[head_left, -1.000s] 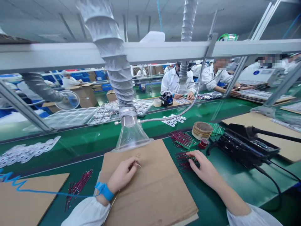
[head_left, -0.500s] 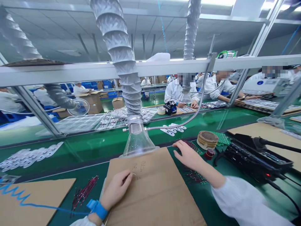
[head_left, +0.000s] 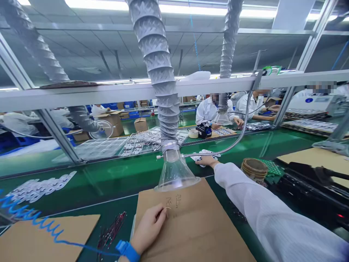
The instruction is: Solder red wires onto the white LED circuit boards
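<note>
My left hand (head_left: 149,226), with a blue wrist strap (head_left: 127,251), rests on a brown cardboard sheet (head_left: 188,225) that bears handwritten marks. Its thumb and forefinger are pinched together. A thin pale curved strand shows at the fingertips, too fine to name. My right hand (head_left: 207,161) reaches past the sheet to a small group of white oblong boards (head_left: 214,154) with dark marks, its fingers closed down on one of them. A clear funnel-shaped hood (head_left: 177,173) hangs between my hands above the sheet's far edge.
A ribbed duct (head_left: 163,83) carries the hood. More white boards (head_left: 40,186) lie on the green surface at left, above dark red wires (head_left: 112,231). Tape rolls (head_left: 254,168) and a black device (head_left: 305,193) stand right. Co-workers (head_left: 209,111) sit across the line.
My right hand has moved forward from the sheet's right edge to the white boards. My left hand keeps its place on the cardboard. The view has tilted up and turned a little left.
</note>
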The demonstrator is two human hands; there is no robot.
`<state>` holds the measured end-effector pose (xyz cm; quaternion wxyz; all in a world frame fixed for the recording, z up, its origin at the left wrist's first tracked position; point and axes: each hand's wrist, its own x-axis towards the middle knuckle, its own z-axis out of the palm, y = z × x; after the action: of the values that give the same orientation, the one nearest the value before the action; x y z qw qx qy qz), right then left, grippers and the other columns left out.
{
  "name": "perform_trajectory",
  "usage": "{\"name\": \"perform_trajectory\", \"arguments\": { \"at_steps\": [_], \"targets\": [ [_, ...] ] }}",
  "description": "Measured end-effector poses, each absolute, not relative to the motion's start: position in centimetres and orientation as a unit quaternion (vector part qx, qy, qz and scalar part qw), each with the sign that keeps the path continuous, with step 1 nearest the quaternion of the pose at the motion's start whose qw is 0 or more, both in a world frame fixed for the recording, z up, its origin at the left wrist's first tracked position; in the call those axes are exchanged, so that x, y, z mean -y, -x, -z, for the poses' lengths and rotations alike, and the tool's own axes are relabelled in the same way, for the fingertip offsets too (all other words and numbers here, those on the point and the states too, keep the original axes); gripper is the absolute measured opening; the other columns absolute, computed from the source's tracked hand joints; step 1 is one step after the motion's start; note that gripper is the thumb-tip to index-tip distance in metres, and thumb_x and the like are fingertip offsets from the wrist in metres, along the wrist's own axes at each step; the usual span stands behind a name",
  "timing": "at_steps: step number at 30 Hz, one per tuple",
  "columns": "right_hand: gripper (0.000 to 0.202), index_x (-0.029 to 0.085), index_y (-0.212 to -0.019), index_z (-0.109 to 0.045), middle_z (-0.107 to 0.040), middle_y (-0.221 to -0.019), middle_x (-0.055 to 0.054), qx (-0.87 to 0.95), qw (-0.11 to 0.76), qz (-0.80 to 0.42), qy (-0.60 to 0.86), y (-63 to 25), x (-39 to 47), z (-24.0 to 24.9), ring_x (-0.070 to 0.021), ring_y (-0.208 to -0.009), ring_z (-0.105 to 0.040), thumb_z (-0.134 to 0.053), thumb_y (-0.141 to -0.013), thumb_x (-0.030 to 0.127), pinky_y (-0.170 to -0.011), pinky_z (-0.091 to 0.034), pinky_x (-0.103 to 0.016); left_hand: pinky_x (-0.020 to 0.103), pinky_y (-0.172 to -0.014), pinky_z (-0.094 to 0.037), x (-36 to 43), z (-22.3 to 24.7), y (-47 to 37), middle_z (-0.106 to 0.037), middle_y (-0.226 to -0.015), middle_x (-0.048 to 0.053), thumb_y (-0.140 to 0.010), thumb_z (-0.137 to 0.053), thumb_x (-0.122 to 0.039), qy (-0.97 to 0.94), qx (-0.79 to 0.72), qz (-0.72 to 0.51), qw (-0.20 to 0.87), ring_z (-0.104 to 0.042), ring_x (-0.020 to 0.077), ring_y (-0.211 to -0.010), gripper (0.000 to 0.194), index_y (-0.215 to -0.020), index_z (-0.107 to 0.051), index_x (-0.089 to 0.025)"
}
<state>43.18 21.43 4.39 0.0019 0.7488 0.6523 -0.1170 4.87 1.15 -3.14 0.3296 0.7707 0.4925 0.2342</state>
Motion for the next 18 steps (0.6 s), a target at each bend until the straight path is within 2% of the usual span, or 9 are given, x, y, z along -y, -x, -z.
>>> {"name": "perform_trajectory", "arguments": {
  "at_steps": [5,12,16,18],
  "targets": [
    [0.040,0.019,-0.140,-0.068,-0.070,-0.142,-0.012,-0.659,0.034,0.167,-0.733,-42.0,-22.3,-4.7,-0.0284,-0.120,-0.073,-0.074,-0.107,0.040,-0.101,-0.064,-0.050,0.033,-0.075,-0.036,-1.2,3.1,-5.0,-0.065,-0.083,0.004,-0.107,-0.031,-0.057,-0.770,-0.495,-0.227,0.333,-0.058,0.0222,-0.081,0.045,-0.080,-0.044,-0.024],
    [0.040,0.019,-0.141,-0.068,-0.069,-0.143,-0.012,-0.680,0.003,0.209,-0.703,-38.8,-20.9,-6.1,-0.0288,-0.122,-0.072,-0.074,-0.107,0.039,-0.102,-0.064,-0.051,0.034,-0.078,-0.040,-1.3,3.2,-4.8,-0.069,-0.087,0.006,-0.108,-0.031,-0.056,-0.772,-0.493,-0.228,0.328,-0.063,0.0236,-0.086,0.046,-0.083,-0.051,-0.023],
    [0.036,0.018,-0.135,-0.070,-0.072,-0.135,-0.011,-0.674,-0.041,0.255,-0.693,-37.3,-17.7,-7.0,-0.0264,-0.114,-0.075,-0.072,-0.108,0.041,-0.097,-0.065,-0.047,0.034,-0.078,-0.041,-1.1,2.9,-4.9,-0.071,-0.086,0.006,-0.108,-0.032,-0.056,-0.770,-0.501,-0.227,0.324,-0.064,0.0234,-0.085,0.047,-0.082,-0.052,-0.023],
    [0.034,0.016,-0.128,-0.072,-0.076,-0.123,-0.008,-0.678,-0.073,0.283,-0.674,-36.0,-14.4,-6.1,-0.0229,-0.101,-0.077,-0.074,-0.107,0.043,-0.089,-0.066,-0.042,0.033,-0.077,-0.043,-1.0,2.9,-5.0,-0.071,-0.087,0.007,-0.108,-0.032,-0.056,-0.772,-0.502,-0.230,0.315,-0.064,0.0236,-0.084,0.046,-0.083,-0.053,-0.023]
  ]
}}
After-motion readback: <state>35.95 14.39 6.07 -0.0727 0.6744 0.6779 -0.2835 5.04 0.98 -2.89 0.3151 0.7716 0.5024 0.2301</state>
